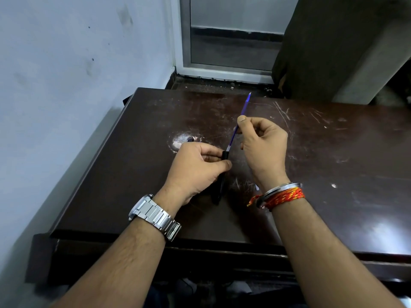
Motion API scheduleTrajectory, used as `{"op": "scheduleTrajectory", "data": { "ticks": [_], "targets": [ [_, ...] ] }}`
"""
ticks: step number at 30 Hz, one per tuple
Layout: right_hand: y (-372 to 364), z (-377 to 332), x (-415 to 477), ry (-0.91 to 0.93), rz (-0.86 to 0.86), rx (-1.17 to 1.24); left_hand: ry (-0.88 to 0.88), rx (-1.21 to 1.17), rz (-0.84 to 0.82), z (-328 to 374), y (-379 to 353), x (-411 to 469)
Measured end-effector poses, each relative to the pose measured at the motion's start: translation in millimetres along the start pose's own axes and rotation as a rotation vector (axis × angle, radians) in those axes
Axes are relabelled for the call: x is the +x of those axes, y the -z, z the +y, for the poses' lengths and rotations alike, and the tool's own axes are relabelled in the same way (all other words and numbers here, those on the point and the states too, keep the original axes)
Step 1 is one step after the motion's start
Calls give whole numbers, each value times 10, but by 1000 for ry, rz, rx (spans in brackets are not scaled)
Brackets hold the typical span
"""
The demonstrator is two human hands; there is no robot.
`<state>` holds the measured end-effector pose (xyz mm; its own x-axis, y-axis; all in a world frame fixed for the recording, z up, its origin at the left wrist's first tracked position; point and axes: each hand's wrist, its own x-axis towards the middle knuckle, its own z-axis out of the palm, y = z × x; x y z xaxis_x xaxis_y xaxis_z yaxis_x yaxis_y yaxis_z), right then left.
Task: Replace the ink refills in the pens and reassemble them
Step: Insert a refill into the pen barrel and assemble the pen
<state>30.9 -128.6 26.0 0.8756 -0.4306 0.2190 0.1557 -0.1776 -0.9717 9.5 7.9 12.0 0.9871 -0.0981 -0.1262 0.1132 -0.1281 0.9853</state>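
Now, over the dark bench [333, 174], the left hand [195, 172] is clamping the black pen barrel [225, 155] while the right hand [264, 147] is pinching the blue refill [245, 106]; it should be staying lined up with the barrel, sliding straight, unforced.

Bare forearms, no sleeves. Left wrist: silver metal link-band watch [153, 215]. Right wrist: steel bangle [280, 189], red-orange braided thread [282, 197].

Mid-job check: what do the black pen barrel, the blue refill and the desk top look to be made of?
Pen barrel: likely plastic, smooth dull black. Refill: thin translucent plastic tube, blue ink showing through, clear near the barrel. Desk top: dark brown glossy laminate or varnished wood, judging by glare and pale scratches.
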Motion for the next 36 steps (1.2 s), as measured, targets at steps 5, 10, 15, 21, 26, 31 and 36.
{"op": "scheduleTrajectory", "data": {
  "ticks": [5, 10, 15, 21, 26, 31, 36],
  "targets": [
    [-28, 35, -70, -10, -204, -70, -52, -43, 44, 4, 10, 11],
    [-17, 27, -99, 3, -235, -44, -98, -52, 130, 8, 36, 29],
    [-15, 75, -78, 6, -195, -106, -133, -80, 283, 33, 119, 59],
    [-49, 150, -96, 37, -235, -308, -137, -72, 381, 8, 177, 87],
    [-77, 200, -132, 63, -341, -466, -118, -35, 400, -34, 166, 119],
    [-114, 217, -181, 73, -415, -531, -121, 22, 400, -40, 169, 117],
    [-107, 193, -178, 9, -387, -575, -106, 29, 395, -35, 149, 108]
  ]
}}
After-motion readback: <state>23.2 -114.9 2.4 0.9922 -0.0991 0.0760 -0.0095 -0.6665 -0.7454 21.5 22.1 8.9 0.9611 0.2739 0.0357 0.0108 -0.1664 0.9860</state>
